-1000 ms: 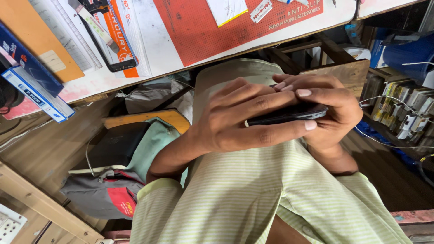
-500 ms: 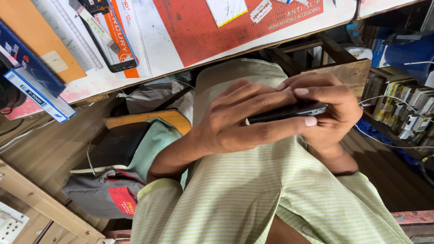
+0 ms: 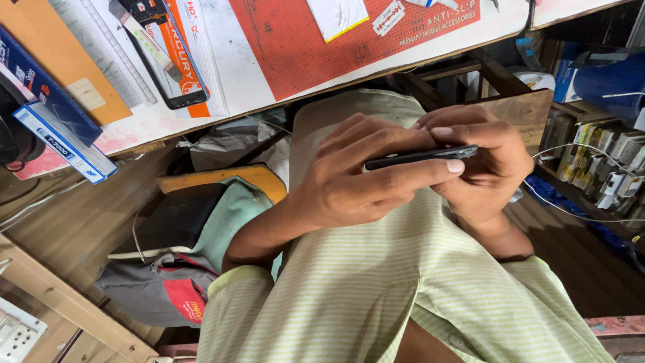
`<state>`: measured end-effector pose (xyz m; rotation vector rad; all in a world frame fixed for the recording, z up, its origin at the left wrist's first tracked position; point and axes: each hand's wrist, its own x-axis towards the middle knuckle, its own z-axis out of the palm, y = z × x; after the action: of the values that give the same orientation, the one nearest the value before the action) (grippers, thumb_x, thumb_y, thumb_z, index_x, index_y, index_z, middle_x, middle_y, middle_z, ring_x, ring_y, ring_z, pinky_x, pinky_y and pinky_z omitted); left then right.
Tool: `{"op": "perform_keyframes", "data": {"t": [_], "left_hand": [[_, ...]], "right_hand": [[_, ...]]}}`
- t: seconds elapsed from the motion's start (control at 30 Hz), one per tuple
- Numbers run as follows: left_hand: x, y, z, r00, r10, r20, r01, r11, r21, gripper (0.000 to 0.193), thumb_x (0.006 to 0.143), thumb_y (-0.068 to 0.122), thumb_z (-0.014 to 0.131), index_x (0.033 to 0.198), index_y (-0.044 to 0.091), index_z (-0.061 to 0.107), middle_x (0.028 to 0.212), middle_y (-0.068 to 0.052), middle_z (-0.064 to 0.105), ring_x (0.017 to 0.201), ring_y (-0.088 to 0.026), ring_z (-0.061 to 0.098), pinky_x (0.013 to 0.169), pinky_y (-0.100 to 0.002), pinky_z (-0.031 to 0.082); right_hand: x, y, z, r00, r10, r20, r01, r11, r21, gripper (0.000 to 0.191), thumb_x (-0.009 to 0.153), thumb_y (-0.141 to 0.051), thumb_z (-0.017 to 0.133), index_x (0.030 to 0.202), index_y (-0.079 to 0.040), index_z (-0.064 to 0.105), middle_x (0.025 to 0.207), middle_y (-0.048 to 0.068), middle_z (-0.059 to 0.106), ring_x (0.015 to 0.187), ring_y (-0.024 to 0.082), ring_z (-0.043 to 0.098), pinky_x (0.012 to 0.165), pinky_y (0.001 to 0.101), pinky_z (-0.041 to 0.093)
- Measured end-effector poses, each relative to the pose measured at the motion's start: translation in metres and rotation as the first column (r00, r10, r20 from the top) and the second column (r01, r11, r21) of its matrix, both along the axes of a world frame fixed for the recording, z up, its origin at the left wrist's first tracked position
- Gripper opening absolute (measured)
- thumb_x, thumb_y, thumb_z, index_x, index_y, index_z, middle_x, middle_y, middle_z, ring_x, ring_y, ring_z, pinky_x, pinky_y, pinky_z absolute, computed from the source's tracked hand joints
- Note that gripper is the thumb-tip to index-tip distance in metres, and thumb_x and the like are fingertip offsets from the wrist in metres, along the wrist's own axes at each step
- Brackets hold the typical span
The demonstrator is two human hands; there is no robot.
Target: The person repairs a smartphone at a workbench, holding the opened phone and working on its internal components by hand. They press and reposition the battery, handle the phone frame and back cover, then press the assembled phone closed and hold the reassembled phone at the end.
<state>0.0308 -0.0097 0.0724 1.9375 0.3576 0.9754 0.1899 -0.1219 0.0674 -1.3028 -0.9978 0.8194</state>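
Black, thin phone (image 3: 420, 156) is gripped edge-on by both hands, left hand (image 3: 363, 178) and right hand (image 3: 487, 165), below the red mat (image 3: 302, 40); prying its edge seems underway, needing steady fingertip pressure.

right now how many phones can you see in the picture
2. One thin dark phone is held edge-on between the left hand and right hand over the lap. Another black phone lies flat on the white worktop. Others may be hidden among the clutter.
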Motion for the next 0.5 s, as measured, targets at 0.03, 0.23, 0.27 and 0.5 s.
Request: {"op": "perform_keyframes", "data": {"t": [0.03,0.23,0.27,0.5], "left_hand": [[0.0,-0.001,0.0,1.0,0.003,0.004,-0.003,1.0,-0.007,0.049,0.093,0.0,0.083,0.132,0.023,0.065,0.126,0.003,0.068,0.106,-0.017,0.071,0.086,-0.028,0.057],[0.002,-0.003,-0.001,1.0,0.013,0.021,-0.012,0.999,-0.031,0.049,0.091,-0.001,0.082,0.131,0.022,0.066,0.124,0.001,0.067,0.106,-0.017,0.07,0.086,-0.029,0.057],[0.002,-0.004,0.0,1.0,0.013,0.023,-0.012,0.999,-0.039,0.048,0.091,0.0,0.083,0.13,0.022,0.066,0.123,0.001,0.067,0.106,-0.017,0.07,0.086,-0.03,0.057],[-0.004,0.003,-0.001,1.0,-0.006,-0.027,0.005,0.999,-0.043,0.052,0.088,-0.003,0.078,0.131,0.023,0.066,0.121,0.001,0.067,0.099,-0.016,0.071,0.086,-0.03,0.059]], "right_hand": [[0.0,0.0,0.0,1.0,0.003,-0.008,-0.003,1.0,0.004,0.045,0.093,-0.028,0.083,0.114,0.0,0.054,0.112,0.02,0.067,0.1,0.028,0.072,0.088,0.0372,0.062],[-0.001,0.002,-0.001,1.0,-0.008,0.009,0.008,1.0,0.017,0.039,0.093,-0.022,0.081,0.113,-0.001,0.054,0.11,0.019,0.067,0.097,0.027,0.071,0.086,0.0362,0.061],[-0.001,0.001,-0.001,1.0,-0.01,0.009,0.009,1.0,0.014,0.039,0.093,-0.021,0.08,0.113,0.0,0.054,0.11,0.019,0.067,0.097,0.026,0.071,0.086,0.0355,0.06],[0.0,-0.014,-0.003,1.0,-0.004,-0.024,0.002,0.996,-0.084,0.033,0.1,-0.011,0.079,0.119,0.002,0.056,0.119,0.02,0.067,0.11,0.025,0.07,0.094,0.0316,0.058]]}}
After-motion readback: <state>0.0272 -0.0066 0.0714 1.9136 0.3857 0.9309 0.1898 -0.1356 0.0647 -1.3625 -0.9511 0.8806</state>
